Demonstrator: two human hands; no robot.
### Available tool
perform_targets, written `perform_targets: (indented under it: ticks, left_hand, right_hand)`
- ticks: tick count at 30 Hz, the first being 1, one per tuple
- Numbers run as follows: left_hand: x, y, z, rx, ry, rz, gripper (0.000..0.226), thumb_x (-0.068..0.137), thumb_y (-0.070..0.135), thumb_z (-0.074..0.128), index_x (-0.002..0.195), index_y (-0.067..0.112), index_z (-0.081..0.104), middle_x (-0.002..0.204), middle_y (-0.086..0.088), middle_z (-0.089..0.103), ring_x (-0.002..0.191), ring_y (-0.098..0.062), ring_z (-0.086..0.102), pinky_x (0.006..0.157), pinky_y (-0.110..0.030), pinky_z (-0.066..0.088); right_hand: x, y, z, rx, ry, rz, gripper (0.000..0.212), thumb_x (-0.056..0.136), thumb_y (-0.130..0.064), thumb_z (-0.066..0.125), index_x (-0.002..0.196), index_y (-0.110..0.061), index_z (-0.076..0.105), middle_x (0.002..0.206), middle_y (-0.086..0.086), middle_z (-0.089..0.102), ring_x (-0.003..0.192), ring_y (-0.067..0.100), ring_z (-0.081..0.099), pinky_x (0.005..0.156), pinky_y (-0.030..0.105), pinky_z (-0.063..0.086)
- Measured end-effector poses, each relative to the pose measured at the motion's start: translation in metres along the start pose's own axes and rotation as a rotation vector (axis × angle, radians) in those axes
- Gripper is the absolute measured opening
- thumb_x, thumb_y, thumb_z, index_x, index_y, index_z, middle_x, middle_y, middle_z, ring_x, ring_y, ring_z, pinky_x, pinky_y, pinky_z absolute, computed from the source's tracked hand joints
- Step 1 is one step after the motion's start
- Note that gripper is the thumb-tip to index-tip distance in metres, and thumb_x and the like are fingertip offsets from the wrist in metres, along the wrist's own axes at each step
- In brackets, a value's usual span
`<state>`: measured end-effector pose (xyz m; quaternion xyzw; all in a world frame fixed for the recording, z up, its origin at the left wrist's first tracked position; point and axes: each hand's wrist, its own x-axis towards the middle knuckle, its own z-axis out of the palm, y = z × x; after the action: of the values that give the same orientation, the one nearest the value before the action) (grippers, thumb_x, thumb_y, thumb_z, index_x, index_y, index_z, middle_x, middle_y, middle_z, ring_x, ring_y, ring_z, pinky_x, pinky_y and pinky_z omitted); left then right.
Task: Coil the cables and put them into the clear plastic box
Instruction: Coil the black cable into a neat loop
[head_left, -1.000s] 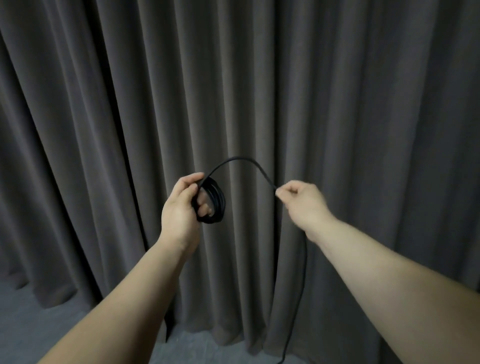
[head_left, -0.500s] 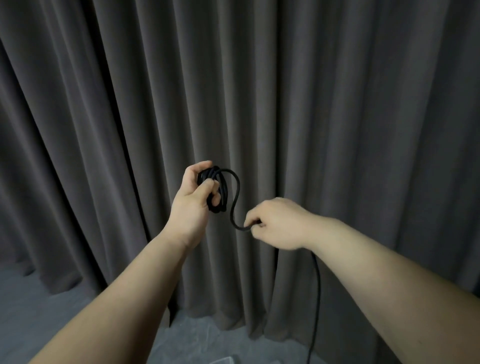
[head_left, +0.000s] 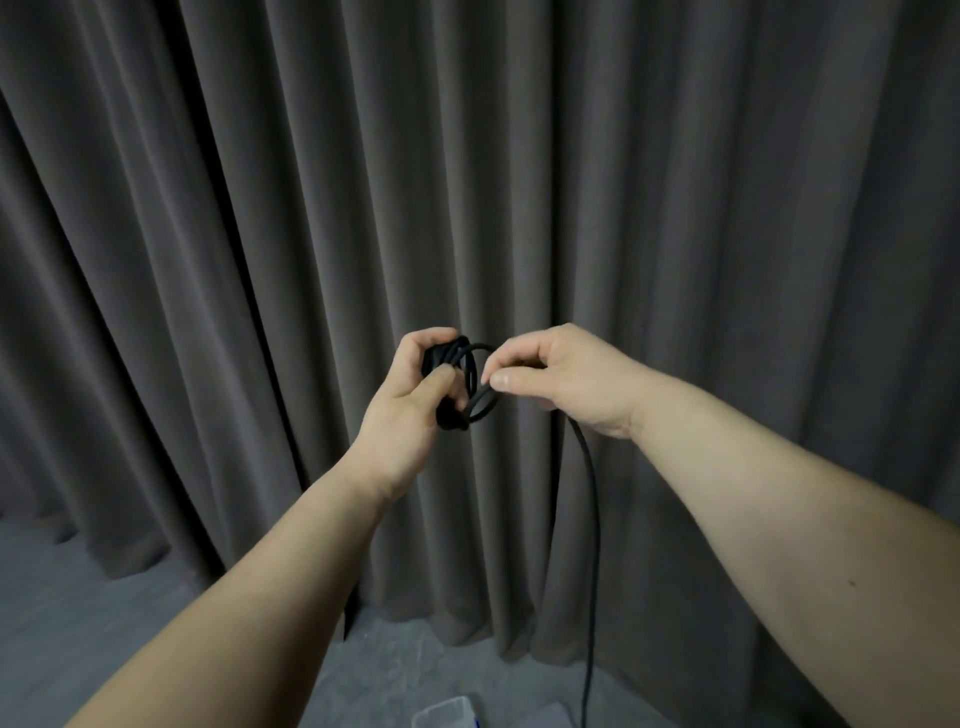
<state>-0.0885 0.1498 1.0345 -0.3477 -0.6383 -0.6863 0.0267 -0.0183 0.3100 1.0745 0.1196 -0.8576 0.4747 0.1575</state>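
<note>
My left hand (head_left: 410, 395) grips a small coil of black cable (head_left: 457, 379), several loops wound tight, held up in front of the curtain. My right hand (head_left: 550, 379) pinches the same cable just right of the coil, thumb and fingers closed on the strand as it loops onto the bundle. From under the right hand the free length of cable (head_left: 592, 545) hangs straight down and leaves the bottom edge. At the bottom edge lies the clear plastic box (head_left: 447, 714), only its top rim showing.
A dark grey pleated curtain (head_left: 519, 156) fills the background, reaching the grey floor (head_left: 78, 597). Another pale clear piece (head_left: 535, 719), perhaps a lid, lies beside the box at the bottom edge.
My right hand has come up and left, from well apart to right beside the coil, laying another loop on it. The left hand kept its grip and barely moved.
</note>
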Motion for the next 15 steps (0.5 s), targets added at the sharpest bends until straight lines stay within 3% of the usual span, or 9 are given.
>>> perform_targets:
  ticks: [3,7,10,12,15]
  left_hand:
    - [0.001,-0.001,-0.001,-0.025,-0.008,-0.008,0.030,0.085,0.017,0.049,0.113,0.026,0.055,0.070,0.004,0.057,0.074,-0.012,0.052,0.079,-0.038,0.044]
    - [-0.004,-0.001,0.008,-0.037,-0.052,-0.009,0.024,0.098,0.006,0.043,0.116,0.020,0.052,0.080,-0.004,0.059,0.071,-0.012,0.056,0.073,-0.035,0.047]
    - [-0.004,-0.002,0.015,-0.091,-0.058,-0.006,0.023,0.092,0.014,0.045,0.113,0.018,0.052,0.064,-0.006,0.052,0.058,-0.016,0.047,0.065,-0.033,0.042]
    - [-0.002,-0.002,0.015,-0.167,-0.015,-0.018,0.022,0.088,0.014,0.045,0.108,0.015,0.054,0.064,-0.006,0.049,0.052,-0.014,0.042,0.059,-0.028,0.040]
    - [0.000,0.002,0.011,-0.277,0.071,-0.024,0.020,0.098,-0.002,0.036,0.104,0.011,0.052,0.076,-0.009,0.050,0.048,-0.010,0.038,0.049,-0.019,0.037]
  right_hand:
    - [-0.001,0.011,0.002,0.183,0.030,0.055,0.019,0.090,-0.006,0.060,0.078,-0.018,0.069,0.058,-0.009,0.046,0.055,0.006,0.036,0.052,0.020,0.026]
    - [0.002,0.012,-0.001,0.338,-0.011,0.095,0.018,0.091,-0.003,0.058,0.080,-0.012,0.069,0.058,-0.005,0.044,0.048,0.004,0.032,0.047,0.019,0.021]
    - [0.006,0.010,0.000,0.214,0.142,0.065,0.011,0.086,-0.010,0.067,0.076,-0.015,0.068,0.051,-0.011,0.049,0.048,0.005,0.036,0.047,0.017,0.028]
    - [0.008,0.013,0.001,0.180,0.254,0.053,0.018,0.080,-0.012,0.075,0.072,-0.016,0.059,0.048,-0.011,0.051,0.045,0.004,0.042,0.045,0.017,0.033]
    - [0.003,0.023,-0.004,0.370,0.188,0.114,0.020,0.081,0.001,0.069,0.076,-0.012,0.055,0.054,-0.002,0.057,0.051,0.011,0.050,0.048,0.022,0.042]
